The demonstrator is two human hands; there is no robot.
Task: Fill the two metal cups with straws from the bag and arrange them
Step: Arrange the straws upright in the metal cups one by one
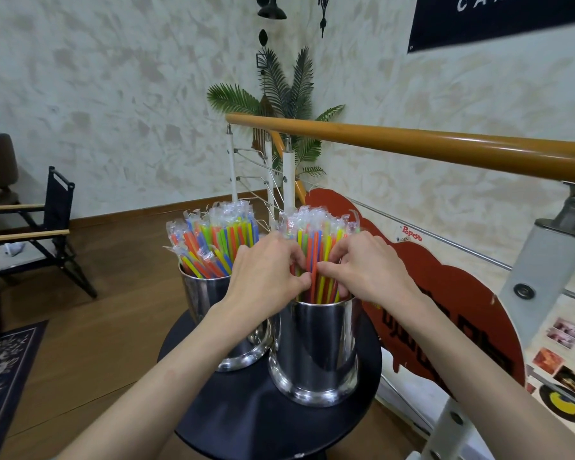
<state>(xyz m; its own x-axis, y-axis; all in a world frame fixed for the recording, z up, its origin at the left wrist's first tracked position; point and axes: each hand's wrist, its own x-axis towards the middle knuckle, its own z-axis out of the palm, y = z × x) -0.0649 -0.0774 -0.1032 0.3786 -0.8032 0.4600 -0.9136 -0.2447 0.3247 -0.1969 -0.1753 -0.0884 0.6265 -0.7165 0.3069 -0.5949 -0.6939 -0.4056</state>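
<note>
Two shiny metal cups stand on a small round black table [246, 419]. The left cup [206, 303] is packed with wrapped coloured straws [213, 240] that fan out above its rim. The right cup [316, 350] holds another upright bunch of wrapped straws [316, 247]. My left hand [266, 273] and my right hand [362, 267] both close around the right bunch just above the cup's rim, fingers and thumbs curled round the straws from either side. No bag is in view.
A wooden handrail [412, 141] on metal posts runs close behind and to the right of the table. A red cut-out sign [445, 310] leans against the railing. A folding chair [30, 234] stands at the left, a rug [4, 370] below it.
</note>
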